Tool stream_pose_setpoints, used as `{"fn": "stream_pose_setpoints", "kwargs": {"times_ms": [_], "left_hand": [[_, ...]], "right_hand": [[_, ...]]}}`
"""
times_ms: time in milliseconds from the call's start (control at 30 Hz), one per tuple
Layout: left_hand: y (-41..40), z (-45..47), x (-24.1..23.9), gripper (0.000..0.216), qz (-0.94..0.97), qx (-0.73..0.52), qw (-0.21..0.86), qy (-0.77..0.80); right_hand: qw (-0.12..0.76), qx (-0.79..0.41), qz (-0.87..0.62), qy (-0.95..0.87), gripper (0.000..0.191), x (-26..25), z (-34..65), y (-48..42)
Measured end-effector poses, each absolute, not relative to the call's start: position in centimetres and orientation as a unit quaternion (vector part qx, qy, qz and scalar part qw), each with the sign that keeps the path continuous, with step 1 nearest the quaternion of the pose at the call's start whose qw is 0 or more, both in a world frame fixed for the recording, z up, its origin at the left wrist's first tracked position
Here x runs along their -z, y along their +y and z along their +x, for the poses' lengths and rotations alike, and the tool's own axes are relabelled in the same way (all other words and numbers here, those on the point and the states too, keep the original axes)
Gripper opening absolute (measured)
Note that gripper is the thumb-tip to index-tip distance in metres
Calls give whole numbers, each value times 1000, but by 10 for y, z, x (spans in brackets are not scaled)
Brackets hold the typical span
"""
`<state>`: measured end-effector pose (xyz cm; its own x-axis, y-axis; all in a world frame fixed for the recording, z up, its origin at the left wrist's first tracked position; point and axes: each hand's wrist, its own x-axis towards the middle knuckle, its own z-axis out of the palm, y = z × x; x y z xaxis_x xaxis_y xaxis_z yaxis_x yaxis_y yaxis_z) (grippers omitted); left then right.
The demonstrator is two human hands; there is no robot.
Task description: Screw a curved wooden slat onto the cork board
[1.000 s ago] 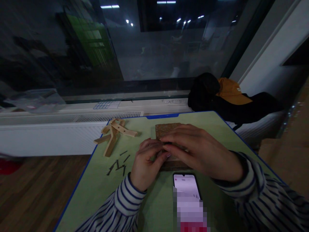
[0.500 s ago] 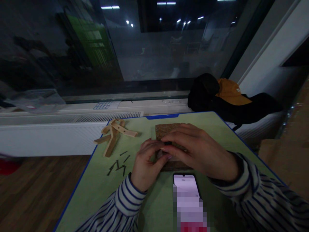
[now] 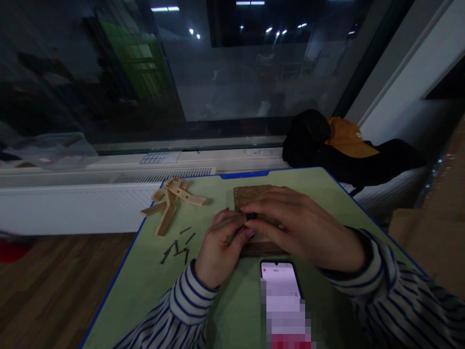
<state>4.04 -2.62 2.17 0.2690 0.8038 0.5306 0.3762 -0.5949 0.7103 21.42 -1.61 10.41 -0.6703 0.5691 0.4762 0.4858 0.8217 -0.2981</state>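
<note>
Both my hands meet over a brown cork-like board point(image 3: 250, 195) lying flat on the green table point(image 3: 145, 281). My left hand point(image 3: 220, 249) has its fingers curled and pinched at the board's left edge. My right hand point(image 3: 301, 228) lies over the board, its fingertips pressed together on a small dark piece point(image 3: 251, 216) that I cannot name. Most of the board's middle is hidden under my fingers.
Light wooden strips with holes point(image 3: 170, 201) lie in a pile at the table's far left. Several small dark pins point(image 3: 178, 245) are scattered beside them. A lit phone point(image 3: 281, 291) lies near me. A black bag with an orange cap point(image 3: 343, 140) sits on the sill. A white radiator point(image 3: 72, 203) stands beyond.
My hands have shifted only slightly on the board; the fingertips stay pinched together. Nothing else has moved.
</note>
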Motion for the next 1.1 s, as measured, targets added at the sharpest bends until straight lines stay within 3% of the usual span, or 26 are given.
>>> {"fn": "stream_pose_setpoints", "kwargs": {"times_ms": [633,1100], "left_hand": [[-25,41,-19,8,727,-503,219,413],[-25,41,-22,12,758,-474,229,386]], "right_hand": [[282,-99,-275,-914,25,-106,215,-17],[273,-91,-292,-912,18,-105,213,-14]]}}
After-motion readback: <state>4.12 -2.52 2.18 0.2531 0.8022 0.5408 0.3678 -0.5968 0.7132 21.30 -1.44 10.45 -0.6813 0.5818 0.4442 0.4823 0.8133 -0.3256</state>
